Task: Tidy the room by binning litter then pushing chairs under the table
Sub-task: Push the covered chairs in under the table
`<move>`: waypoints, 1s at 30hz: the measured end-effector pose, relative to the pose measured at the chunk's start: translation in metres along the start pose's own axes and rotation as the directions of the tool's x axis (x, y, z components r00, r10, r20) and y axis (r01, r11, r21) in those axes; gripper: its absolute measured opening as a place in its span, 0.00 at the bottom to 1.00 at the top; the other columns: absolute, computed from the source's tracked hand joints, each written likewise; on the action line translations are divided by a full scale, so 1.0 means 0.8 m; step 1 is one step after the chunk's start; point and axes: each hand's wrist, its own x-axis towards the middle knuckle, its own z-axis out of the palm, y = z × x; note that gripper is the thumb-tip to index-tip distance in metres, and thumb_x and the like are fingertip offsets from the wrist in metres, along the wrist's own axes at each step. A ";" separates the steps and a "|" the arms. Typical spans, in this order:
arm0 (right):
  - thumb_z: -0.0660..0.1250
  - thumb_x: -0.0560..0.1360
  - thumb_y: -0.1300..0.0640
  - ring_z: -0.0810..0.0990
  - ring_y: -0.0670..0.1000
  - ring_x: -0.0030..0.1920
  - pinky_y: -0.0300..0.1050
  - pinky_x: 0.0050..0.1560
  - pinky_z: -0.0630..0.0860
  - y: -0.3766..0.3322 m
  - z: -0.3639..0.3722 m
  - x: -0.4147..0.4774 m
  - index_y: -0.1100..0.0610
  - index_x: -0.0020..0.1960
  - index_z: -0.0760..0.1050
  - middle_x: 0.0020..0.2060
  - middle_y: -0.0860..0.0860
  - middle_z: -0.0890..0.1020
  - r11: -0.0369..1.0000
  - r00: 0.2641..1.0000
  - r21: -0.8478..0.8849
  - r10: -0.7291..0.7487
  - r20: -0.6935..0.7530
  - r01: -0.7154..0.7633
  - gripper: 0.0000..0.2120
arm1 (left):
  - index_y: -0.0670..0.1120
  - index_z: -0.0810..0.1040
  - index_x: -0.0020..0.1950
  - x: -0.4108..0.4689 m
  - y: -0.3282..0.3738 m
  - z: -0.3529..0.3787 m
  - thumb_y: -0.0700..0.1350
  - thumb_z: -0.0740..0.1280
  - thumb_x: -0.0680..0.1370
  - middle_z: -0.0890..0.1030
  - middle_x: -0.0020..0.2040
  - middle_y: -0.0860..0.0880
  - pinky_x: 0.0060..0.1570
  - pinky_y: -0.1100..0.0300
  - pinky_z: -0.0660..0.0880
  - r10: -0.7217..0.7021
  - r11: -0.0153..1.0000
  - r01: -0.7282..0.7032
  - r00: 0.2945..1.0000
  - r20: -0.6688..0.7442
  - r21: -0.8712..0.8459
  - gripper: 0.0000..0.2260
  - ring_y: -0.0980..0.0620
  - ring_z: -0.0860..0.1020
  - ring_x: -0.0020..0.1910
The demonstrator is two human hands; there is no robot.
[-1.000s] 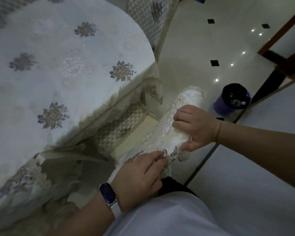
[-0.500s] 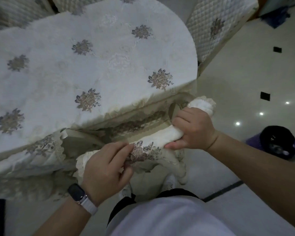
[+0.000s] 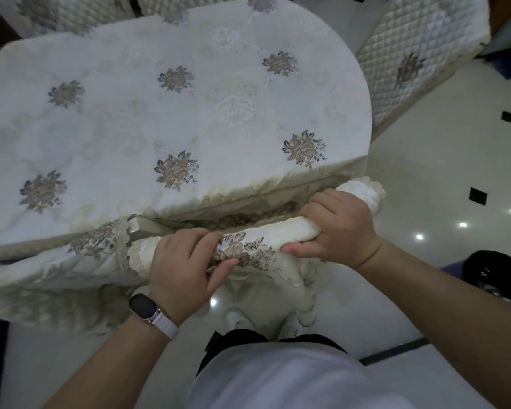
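Gripping the top rail of a chair [image 3: 266, 240], both hands are closed around its lace-trimmed, flower-embroidered cover. The left hand [image 3: 183, 267] wraps the rail near its left end, fingers curled over the top and thumb tucked beneath; a dark watch [image 3: 143, 306] on a pale strap sits at that wrist. The right hand [image 3: 337, 228] clamps the rail toward its right end, fingers folded over the far side and thumb pressed along the near side. The right tip of the rail pokes out past the knuckles.

The chair back stands just beside the near edge of the table [image 3: 171, 113], close to the near right corner, with only a dark narrow gap between rail and hanging cloth. The seat is hidden under the tablecloth. The cloth is white with scattered flower motifs and a scalloped border.

Another chair [image 3: 419, 51] in a quilted cover stands off the far right corner. A bin [image 3: 496, 278] with a black liner sits on the glossy floor at the right, well apart from the table. The person's white shirt and dark shorts fill the lower middle.
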 end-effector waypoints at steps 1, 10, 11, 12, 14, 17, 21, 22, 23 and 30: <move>0.66 0.68 0.28 0.71 0.55 0.28 0.49 0.27 0.69 -0.003 0.001 0.004 0.60 0.31 0.74 0.27 0.53 0.73 1.000 1.000 0.002 0.006 -0.001 -0.006 0.33 | 0.43 0.76 0.54 0.000 -0.005 -0.001 0.58 0.61 0.80 0.81 0.45 0.43 0.42 0.50 0.70 0.001 1.000 -0.001 1.000 0.001 0.002 0.19 0.45 0.76 0.44; 0.64 0.71 0.29 0.72 0.53 0.28 0.47 0.28 0.69 -0.041 0.007 0.013 0.60 0.31 0.74 0.28 0.53 0.74 1.000 1.000 0.004 -0.015 0.003 0.015 0.33 | 0.44 0.76 0.55 -0.022 -0.024 -0.023 0.60 0.59 0.81 0.81 0.47 0.44 0.47 0.51 0.70 -0.034 0.999 0.034 0.999 0.004 -0.026 0.20 0.46 0.76 0.46; 0.64 0.71 0.29 0.72 0.53 0.28 0.48 0.28 0.70 -0.045 0.007 0.010 0.60 0.31 0.74 0.28 0.53 0.75 1.000 1.000 0.011 -0.018 0.009 0.018 0.33 | 0.45 0.75 0.55 -0.029 -0.022 -0.024 0.60 0.59 0.81 0.80 0.47 0.44 0.47 0.51 0.70 -0.044 0.999 0.044 0.999 0.003 -0.025 0.19 0.46 0.76 0.46; 0.65 0.70 0.29 0.73 0.54 0.28 0.48 0.27 0.70 -0.047 0.007 0.006 0.60 0.31 0.74 0.29 0.53 0.76 1.000 1.000 0.019 -0.020 0.014 0.020 0.33 | 0.45 0.74 0.55 -0.037 -0.019 -0.025 0.60 0.60 0.81 0.80 0.47 0.44 0.47 0.51 0.70 -0.055 0.998 0.055 0.998 -0.003 -0.025 0.19 0.46 0.76 0.46; 0.65 0.70 0.29 0.74 0.54 0.28 0.48 0.27 0.71 -0.050 0.008 -0.001 0.60 0.32 0.75 0.29 0.53 0.76 0.999 0.999 0.032 -0.030 0.018 0.030 0.33 | 0.46 0.74 0.56 -0.048 -0.013 -0.027 0.60 0.60 0.80 0.80 0.47 0.45 0.47 0.51 0.70 -0.073 0.997 0.073 0.997 -0.014 -0.023 0.18 0.47 0.75 0.46; 0.64 0.70 0.29 0.73 0.53 0.28 0.46 0.26 0.69 -0.050 0.008 -0.004 0.60 0.31 0.74 0.28 0.52 0.76 0.999 0.999 0.035 -0.038 0.014 0.038 0.33 | 0.46 0.74 0.55 -0.053 -0.005 -0.025 0.60 0.61 0.79 0.81 0.47 0.45 0.48 0.51 0.70 -0.108 0.994 0.108 0.994 -0.016 -0.006 0.18 0.47 0.76 0.47; 0.66 0.70 0.28 0.73 0.52 0.28 0.45 0.27 0.69 -0.036 0.010 -0.005 0.59 0.30 0.74 0.28 0.52 0.76 0.998 0.998 0.034 -0.056 -0.001 0.056 0.33 | 0.45 0.76 0.55 -0.048 0.005 -0.020 0.60 0.59 0.80 0.81 0.47 0.45 0.49 0.51 0.69 -0.147 0.989 0.148 0.989 -0.030 0.025 0.19 0.47 0.76 0.47; 0.66 0.69 0.28 0.73 0.52 0.28 0.45 0.27 0.69 -0.031 0.010 -0.001 0.59 0.30 0.74 0.28 0.52 0.76 0.998 0.998 0.040 -0.057 0.000 0.057 0.32 | 0.44 0.77 0.54 -0.043 0.005 -0.018 0.60 0.59 0.81 0.80 0.47 0.45 0.49 0.51 0.69 -0.154 0.988 0.155 0.988 -0.022 0.029 0.20 0.46 0.76 0.47; 0.66 0.69 0.28 0.74 0.52 0.28 0.45 0.27 0.69 -0.025 0.010 0.004 0.59 0.30 0.74 0.28 0.52 0.76 0.997 0.998 0.043 -0.060 -0.006 0.060 0.32 | 0.43 0.78 0.54 -0.037 0.006 -0.015 0.60 0.59 0.81 0.80 0.48 0.44 0.50 0.50 0.69 -0.162 0.986 0.163 0.987 -0.019 0.033 0.21 0.46 0.77 0.47; 0.64 0.71 0.28 0.74 0.52 0.29 0.46 0.26 0.70 0.010 0.017 0.030 0.58 0.31 0.74 0.28 0.52 0.75 0.995 0.995 0.052 -0.078 -0.062 0.082 0.32 | 0.42 0.79 0.54 -0.007 0.012 0.003 0.60 0.57 0.81 0.80 0.48 0.44 0.51 0.49 0.68 -0.237 0.970 0.239 0.970 -0.057 0.048 0.23 0.45 0.76 0.48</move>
